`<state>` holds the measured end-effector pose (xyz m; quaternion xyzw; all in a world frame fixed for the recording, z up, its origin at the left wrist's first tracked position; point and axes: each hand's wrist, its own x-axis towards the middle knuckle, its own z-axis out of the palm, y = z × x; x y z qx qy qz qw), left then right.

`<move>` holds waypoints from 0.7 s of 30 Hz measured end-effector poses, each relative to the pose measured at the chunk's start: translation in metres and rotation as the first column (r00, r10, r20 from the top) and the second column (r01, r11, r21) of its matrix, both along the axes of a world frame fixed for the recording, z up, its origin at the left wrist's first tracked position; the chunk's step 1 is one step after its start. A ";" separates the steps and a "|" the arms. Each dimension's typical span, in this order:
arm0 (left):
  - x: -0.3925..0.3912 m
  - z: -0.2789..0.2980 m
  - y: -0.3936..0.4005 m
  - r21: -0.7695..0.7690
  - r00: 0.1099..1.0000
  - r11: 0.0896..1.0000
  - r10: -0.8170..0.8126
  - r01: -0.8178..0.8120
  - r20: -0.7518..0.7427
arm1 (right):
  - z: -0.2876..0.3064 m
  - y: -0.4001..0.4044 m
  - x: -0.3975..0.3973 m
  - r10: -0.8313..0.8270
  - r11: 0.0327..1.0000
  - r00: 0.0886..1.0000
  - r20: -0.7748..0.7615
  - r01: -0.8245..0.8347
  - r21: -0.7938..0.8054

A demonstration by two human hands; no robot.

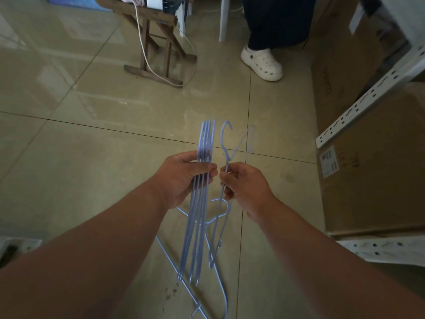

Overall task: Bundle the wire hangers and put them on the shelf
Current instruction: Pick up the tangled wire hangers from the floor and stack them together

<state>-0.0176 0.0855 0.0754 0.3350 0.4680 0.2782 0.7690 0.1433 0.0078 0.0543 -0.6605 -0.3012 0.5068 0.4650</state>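
Mostly open tiled floor ahead and left; cardboard boxes and a white slotted shelf post crowd the right, wooden stool farther off. Left hand is closed around a stack of blue wire hangers held edge-on, right hand just beside it pinching a single hanger. Two more loose hangers lie on the tiles below.

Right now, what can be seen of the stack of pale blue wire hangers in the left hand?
The stack of pale blue wire hangers looks like thin coated wire, several pieces pressed side by side and seen nearly edge-on. It stands roughly upright above the tiled floor, its top ends curving together. The left hand clamps it near the middle, thumb across the front. Its lower ends fan slightly apart. The exact count is unclear.
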 end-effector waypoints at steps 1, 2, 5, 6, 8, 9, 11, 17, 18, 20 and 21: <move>0.000 0.000 -0.001 -0.009 1.000 1.000 -0.023 0.023 -0.002 | 0.002 0.001 -0.001 0.020 1.000 1.000 0.002 -0.020 0.009; -0.001 -0.001 -0.001 -0.016 0.999 0.999 -0.045 0.045 -0.002 | 0.002 0.003 -0.002 0.035 0.999 0.999 0.005 -0.035 0.014; -0.003 -0.004 0.000 -0.036 0.998 0.998 -0.056 0.056 0.004 | 0.001 0.005 -0.005 0.050 0.999 0.999 0.022 -0.050 0.008; -0.004 -0.005 0.000 -0.036 0.999 0.998 -0.051 0.051 -0.004 | 0.000 0.005 -0.005 0.056 0.998 0.998 0.029 -0.056 0.008; -0.004 -0.006 0.000 -0.030 0.998 0.998 -0.052 0.051 -0.024 | -0.002 0.003 -0.007 0.065 0.998 0.997 0.037 -0.065 0.010; -0.004 -0.006 -0.001 -0.027 0.998 0.998 -0.055 0.054 -0.026 | -0.003 0.003 -0.007 0.065 0.998 0.997 0.041 -0.066 0.011; -0.004 -0.006 -0.002 -0.024 0.998 0.998 -0.056 0.056 -0.021 | -0.005 0.002 -0.008 0.061 0.998 0.997 0.046 -0.062 0.011; -0.005 -0.013 -0.002 -0.035 0.999 0.999 -0.037 0.037 -0.017 | -0.006 0.003 -0.012 0.054 0.999 0.989 0.140 -0.054 0.001; -0.005 -0.015 -0.002 -0.048 1.000 0.998 -0.028 0.028 -0.008 | -0.007 0.003 -0.013 0.052 0.999 0.986 0.156 -0.052 -0.004; -0.004 -0.017 -0.002 -0.067 1.000 0.998 -0.015 0.016 0.011 | -0.010 0.003 -0.014 0.044 0.999 0.986 0.163 -0.043 -0.011; -0.005 -0.018 -0.002 -0.071 1.000 0.997 -0.012 0.013 0.018 | -0.010 0.003 -0.015 0.041 0.999 0.987 0.154 -0.039 -0.017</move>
